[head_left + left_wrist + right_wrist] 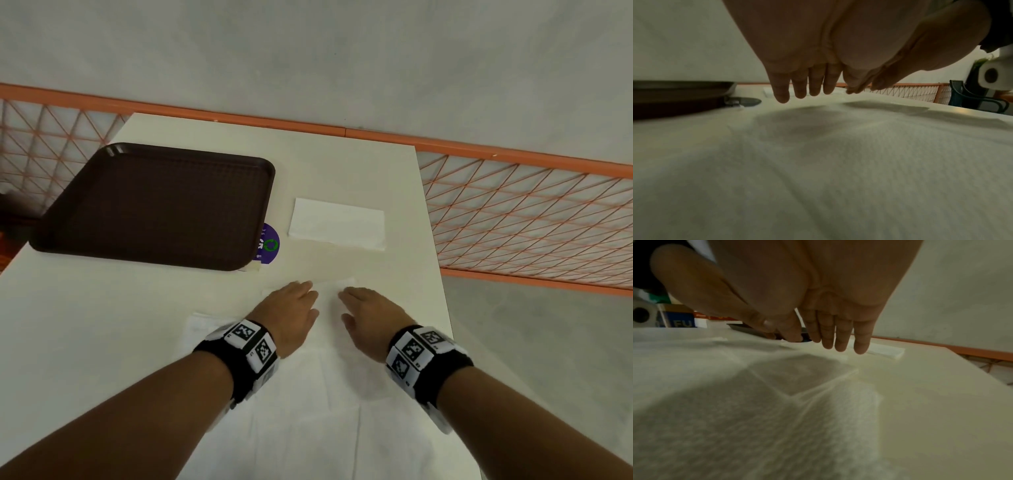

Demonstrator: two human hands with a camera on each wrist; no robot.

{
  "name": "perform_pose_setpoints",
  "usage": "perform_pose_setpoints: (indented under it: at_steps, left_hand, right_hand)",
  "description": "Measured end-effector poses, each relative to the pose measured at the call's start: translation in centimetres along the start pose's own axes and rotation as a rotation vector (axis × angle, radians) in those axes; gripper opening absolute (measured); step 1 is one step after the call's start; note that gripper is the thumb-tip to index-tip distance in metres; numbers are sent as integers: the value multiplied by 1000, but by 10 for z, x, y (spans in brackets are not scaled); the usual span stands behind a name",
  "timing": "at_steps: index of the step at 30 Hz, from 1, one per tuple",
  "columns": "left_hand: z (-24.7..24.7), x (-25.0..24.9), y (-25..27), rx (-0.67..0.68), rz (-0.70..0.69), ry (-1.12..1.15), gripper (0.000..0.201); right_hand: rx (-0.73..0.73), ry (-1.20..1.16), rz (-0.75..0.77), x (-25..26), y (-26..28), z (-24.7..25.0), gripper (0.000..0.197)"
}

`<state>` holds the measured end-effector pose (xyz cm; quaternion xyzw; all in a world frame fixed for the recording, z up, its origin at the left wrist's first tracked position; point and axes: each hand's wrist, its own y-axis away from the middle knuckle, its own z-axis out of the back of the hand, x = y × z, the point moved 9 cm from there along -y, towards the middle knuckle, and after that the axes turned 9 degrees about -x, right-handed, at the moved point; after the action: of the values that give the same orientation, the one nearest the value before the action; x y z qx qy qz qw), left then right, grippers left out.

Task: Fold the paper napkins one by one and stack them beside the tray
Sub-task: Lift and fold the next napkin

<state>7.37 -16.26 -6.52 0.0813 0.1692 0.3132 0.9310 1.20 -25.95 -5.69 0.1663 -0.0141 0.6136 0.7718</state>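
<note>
Napkins, white paper ones, lie spread in a loose overlapping layer (329,404) on the near part of the table, directly under my two hands. From the head camera I see their far edge just past my fingertips, and one corner pokes out to the left of my left wrist. A folded napkin (337,224) lies flat farther back — a neat white rectangle, just right of the tray and well apart from my hands.

My left hand (291,308) is palm down over the spread napkins with the fingers straight and close together, gripping nothing. In the left wrist view those fingers (783,92) point down toward the paper, their shadow on it; I cannot tell whether the tips touch. My right hand (368,313) sits just beside it, also flat and holding nothing. The right wrist view shows its straight fingers (861,344) above a squared napkin edge, and again contact is unclear.

Beyond the left hand is the dark brown tray (154,205), lying flat at the table's far left. A round purple sticker (270,244) peeks from under its near right corner. The table (102,325) is off-white — behind it runs an orange railing (513,219) with a lattice of thin bars, against a pale grey wall.
</note>
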Motion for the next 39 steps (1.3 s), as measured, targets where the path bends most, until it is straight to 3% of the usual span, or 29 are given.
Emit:
perform_pose_setpoints:
  at_steps: [4, 7, 11, 15, 19, 24, 28, 33, 37, 39]
  left_hand:
    - [-34, 7, 2, 98, 62, -75, 57]
    - [-42, 14, 8, 113, 77, -153, 59]
    - [-38, 34, 11, 91, 113, -155, 60]
    - [-18, 51, 9, 56, 140, -150, 63]
    - [5, 46, -7, 13, 133, -173, 55]
    - [10, 42, -21, 73, 165, -184, 46]
    - [9, 36, -23, 77, 177, -159, 33]
    - [5, 42, -10, 76, 267, 90, 29]
    - [9, 65, 2, 17, 411, 417, 33]
    - [13, 71, 4, -8, 446, 546, 27]
  right_hand:
    - [129, 70, 44, 12, 0, -38, 55]
    - [127, 119, 47, 4, 6, -47, 57]
    - [120, 151, 7, -30, 17, -47, 87]
    - [50, 131, -108, -54, 15, -27, 60]
    - [-36, 111, -54, -38, -4, -5, 62]
    - [23, 109, -7, -18, -29, 0, 65]
    - [91, 152, -31, -12, -41, 3, 56]
    - [113, 69, -53, -11, -38, 2, 29]
    - [61, -297, -142, -28, -21, 0, 9]
    - [-21, -472, -216, -41, -13, 4, 12]
